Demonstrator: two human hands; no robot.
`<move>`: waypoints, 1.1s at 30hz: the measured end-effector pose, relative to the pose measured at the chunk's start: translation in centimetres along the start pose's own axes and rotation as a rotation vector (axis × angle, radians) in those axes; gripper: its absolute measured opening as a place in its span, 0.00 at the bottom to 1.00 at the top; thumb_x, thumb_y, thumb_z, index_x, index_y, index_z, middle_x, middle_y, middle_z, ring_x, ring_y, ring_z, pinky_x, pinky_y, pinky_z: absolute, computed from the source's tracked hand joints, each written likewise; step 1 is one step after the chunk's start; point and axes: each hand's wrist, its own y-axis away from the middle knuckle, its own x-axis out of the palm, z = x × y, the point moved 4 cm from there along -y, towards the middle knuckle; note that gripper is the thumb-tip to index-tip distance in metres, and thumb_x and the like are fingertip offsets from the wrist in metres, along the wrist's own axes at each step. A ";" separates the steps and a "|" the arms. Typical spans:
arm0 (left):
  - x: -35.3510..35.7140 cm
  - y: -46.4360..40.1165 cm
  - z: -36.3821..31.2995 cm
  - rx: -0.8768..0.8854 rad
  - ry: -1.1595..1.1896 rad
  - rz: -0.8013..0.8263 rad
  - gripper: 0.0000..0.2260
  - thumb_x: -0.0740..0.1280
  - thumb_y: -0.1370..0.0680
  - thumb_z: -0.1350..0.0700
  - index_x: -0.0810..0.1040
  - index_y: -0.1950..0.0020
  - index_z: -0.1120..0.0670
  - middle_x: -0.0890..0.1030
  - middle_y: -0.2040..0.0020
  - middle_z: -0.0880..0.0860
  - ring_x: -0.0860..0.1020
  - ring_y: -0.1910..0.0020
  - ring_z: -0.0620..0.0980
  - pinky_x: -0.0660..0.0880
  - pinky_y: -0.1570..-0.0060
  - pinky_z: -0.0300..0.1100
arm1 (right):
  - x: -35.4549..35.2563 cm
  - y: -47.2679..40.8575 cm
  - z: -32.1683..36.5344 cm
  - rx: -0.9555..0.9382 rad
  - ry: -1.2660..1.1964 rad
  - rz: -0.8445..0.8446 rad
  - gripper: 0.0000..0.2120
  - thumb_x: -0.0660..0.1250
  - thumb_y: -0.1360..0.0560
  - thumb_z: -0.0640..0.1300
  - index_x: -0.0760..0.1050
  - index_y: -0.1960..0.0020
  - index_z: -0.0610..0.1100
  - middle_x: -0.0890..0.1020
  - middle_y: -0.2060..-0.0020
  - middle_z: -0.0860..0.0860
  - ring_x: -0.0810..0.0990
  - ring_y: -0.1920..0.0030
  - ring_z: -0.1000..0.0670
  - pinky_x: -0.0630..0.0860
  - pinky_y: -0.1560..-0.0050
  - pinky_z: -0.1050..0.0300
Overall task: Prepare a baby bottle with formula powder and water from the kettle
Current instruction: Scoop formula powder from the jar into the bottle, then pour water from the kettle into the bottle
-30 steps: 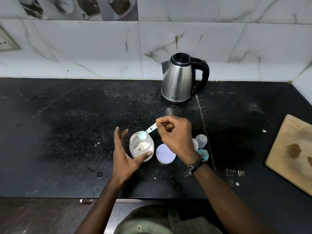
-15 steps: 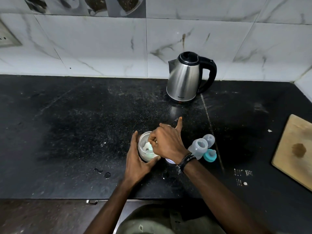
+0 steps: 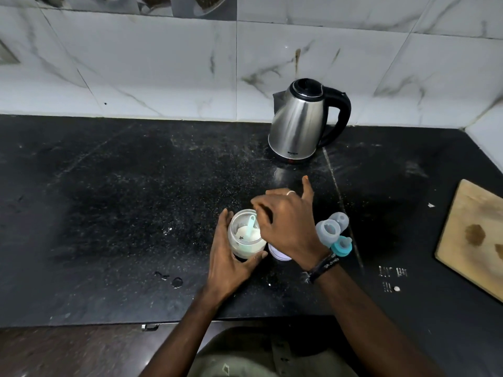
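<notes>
Brightness: dim overall; the black speckled stone counter [image 3: 114, 202] swallows most of the light.
Brightest zone: the white marbled wall tiles [image 3: 168, 77] behind the steel electric kettle with the black handle [image 3: 302, 123].
Glare: soft vertical streaks on the kettle's body, and a pale reflection on the counter just in front of it.
Shadows: diffuse, no hard edges.
Blur: slight smear on the fingers nearest the kettle.
Distortion: tile lines bow and tilt away from the kettle, towards the picture's edges.

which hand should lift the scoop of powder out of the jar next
Right. The right hand already pinches the blue scoop dipped into the powder jar, while the left hand grips the jar's side, steadying it.
</notes>
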 end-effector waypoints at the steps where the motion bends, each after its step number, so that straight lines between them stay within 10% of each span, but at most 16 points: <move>1: 0.0 0.1 -0.1 0.012 0.004 -0.013 0.55 0.80 0.35 0.39 0.55 0.16 0.55 0.67 0.20 0.53 0.69 0.22 0.48 0.69 0.25 0.50 | -0.4 0.1 -0.3 0.023 -0.040 -0.052 0.06 0.67 0.27 0.45 0.83 0.57 0.52 0.85 0.63 0.56 0.84 0.52 0.50 0.52 0.26 0.30; 11: 0.8 0.1 -6.3 0.278 0.064 -0.142 0.47 0.80 0.30 0.46 0.59 0.18 0.50 0.68 0.21 0.56 0.66 0.20 0.59 0.67 0.26 0.66 | -3.2 2.3 -5.1 0.177 -0.223 -0.287 0.05 0.67 0.22 0.45 0.82 0.53 0.50 0.81 0.70 0.58 0.82 0.66 0.53 0.70 0.39 0.35; 17: 5.6 0.0 -9.1 0.261 0.097 -0.001 0.47 0.80 0.31 0.47 0.60 0.19 0.57 0.69 0.21 0.55 0.66 0.20 0.50 0.63 0.22 0.47 | -5.7 2.4 -9.3 0.277 -0.422 -0.419 0.23 0.64 0.18 0.51 0.74 0.69 0.41 0.75 0.78 0.50 0.75 0.76 0.46 0.76 0.59 0.40; 21: 9.7 -0.5 -9.0 0.160 0.032 0.134 0.49 0.79 0.32 0.41 0.56 0.19 0.50 0.66 0.21 0.47 0.61 0.23 0.31 0.58 0.26 0.28 | -7.5 2.1 -11.7 0.270 -0.498 -0.418 0.21 0.65 0.19 0.48 0.76 0.67 0.39 0.79 0.76 0.52 0.77 0.75 0.50 0.76 0.66 0.46; 24: 12.7 -1.0 -7.8 0.087 -0.017 0.229 0.53 0.84 0.32 0.49 0.56 0.17 0.59 0.66 0.21 0.51 0.63 0.25 0.35 0.56 0.31 0.21 | -8.2 1.9 -13.7 0.284 -0.511 -0.422 0.20 0.65 0.19 0.48 0.77 0.66 0.39 0.80 0.74 0.53 0.79 0.74 0.51 0.76 0.67 0.47; 33: 15.8 -2.0 -4.8 0.004 -0.091 0.241 0.39 0.85 0.33 0.49 0.73 0.27 0.54 0.81 0.34 0.45 0.78 0.37 0.41 0.75 0.36 0.39 | -7.6 1.5 -17.7 0.381 -0.605 -0.394 0.20 0.66 0.20 0.48 0.77 0.68 0.41 0.81 0.74 0.53 0.81 0.71 0.50 0.78 0.63 0.47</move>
